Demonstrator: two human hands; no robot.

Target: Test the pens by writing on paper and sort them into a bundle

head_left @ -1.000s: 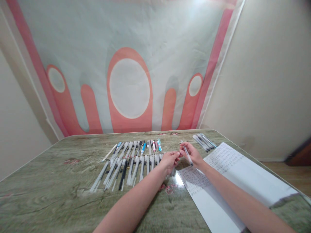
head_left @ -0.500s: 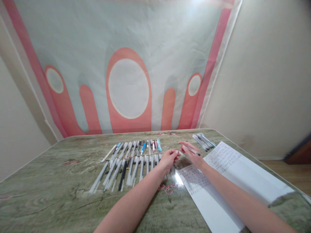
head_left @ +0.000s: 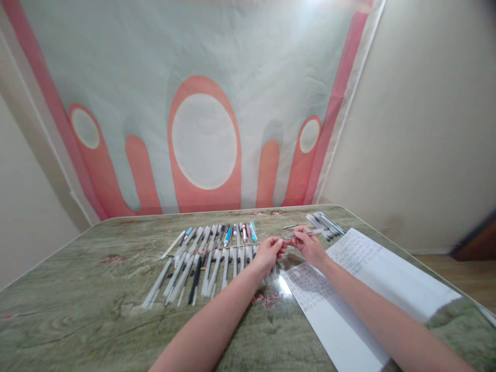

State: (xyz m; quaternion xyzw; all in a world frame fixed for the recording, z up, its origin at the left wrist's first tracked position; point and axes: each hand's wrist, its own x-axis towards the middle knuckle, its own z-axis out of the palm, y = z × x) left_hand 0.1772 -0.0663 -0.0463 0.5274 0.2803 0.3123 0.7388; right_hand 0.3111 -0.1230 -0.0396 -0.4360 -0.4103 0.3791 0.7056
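My right hand [head_left: 309, 247] is closed on a clear pen [head_left: 310, 233] that lies almost level, its far end pointing right. My left hand [head_left: 268, 254] sits just left of it with its fingertips pinched together at the pen's near end; what they grip is too small to see. Both hands hover over the right end of two rows of pens [head_left: 205, 253] laid side by side on the green wood-grain table [head_left: 96, 305]. A sheet of handwritten paper [head_left: 368, 279] lies under my right forearm.
A small bundle of pens [head_left: 325, 225] lies at the far right of the table, beyond the paper. One loose pen [head_left: 291, 226] lies near it. A pink and pale blue cloth [head_left: 205, 103] hangs on the wall behind. The table's right edge runs close to the paper.
My right hand has turned the pen from pointing down toward me to lying nearly level, pointing right. My left hand stayed close beside it, fingertips pinched.
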